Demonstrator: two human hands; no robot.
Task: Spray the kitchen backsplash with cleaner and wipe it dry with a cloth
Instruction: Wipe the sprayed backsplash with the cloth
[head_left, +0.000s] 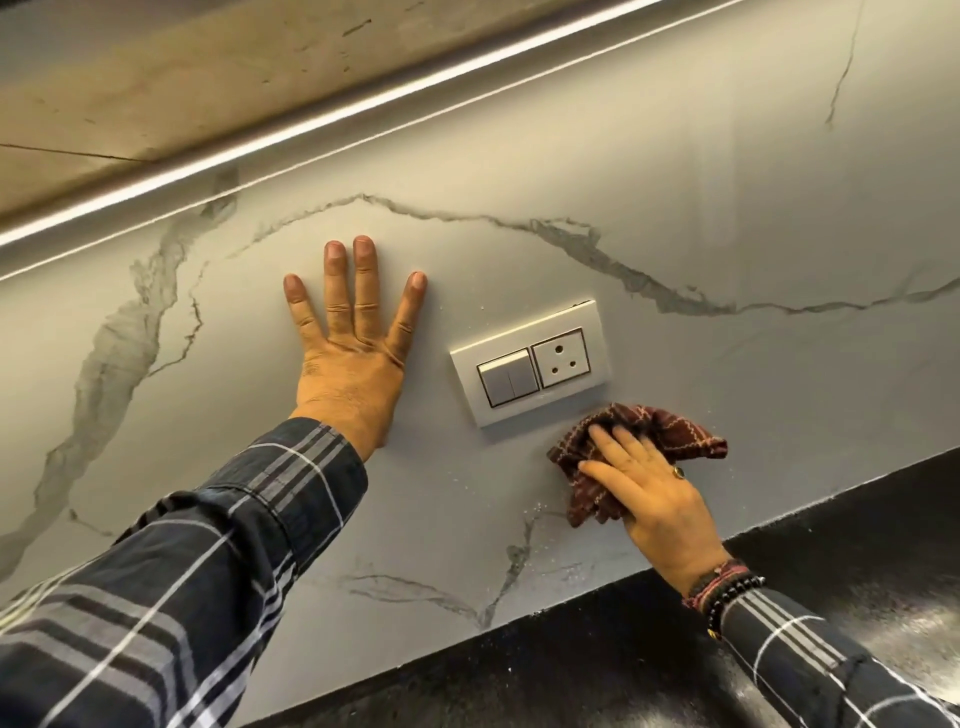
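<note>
The backsplash (727, 218) is a pale marble-look wall with grey veins. My left hand (350, 358) lies flat against it with fingers spread, left of the switch plate. My right hand (652, 488) presses a crumpled dark red checked cloth (670, 426) onto the wall just below and right of the switch plate, fingers fairly straight over the cloth. Small droplets (540, 512) speckle the wall left of the cloth. No spray bottle is in view.
A white switch and socket plate (530, 364) is set in the wall between my hands. A black countertop (597, 670) runs along the bottom. A lit strip (311, 130) runs under the cabinet above.
</note>
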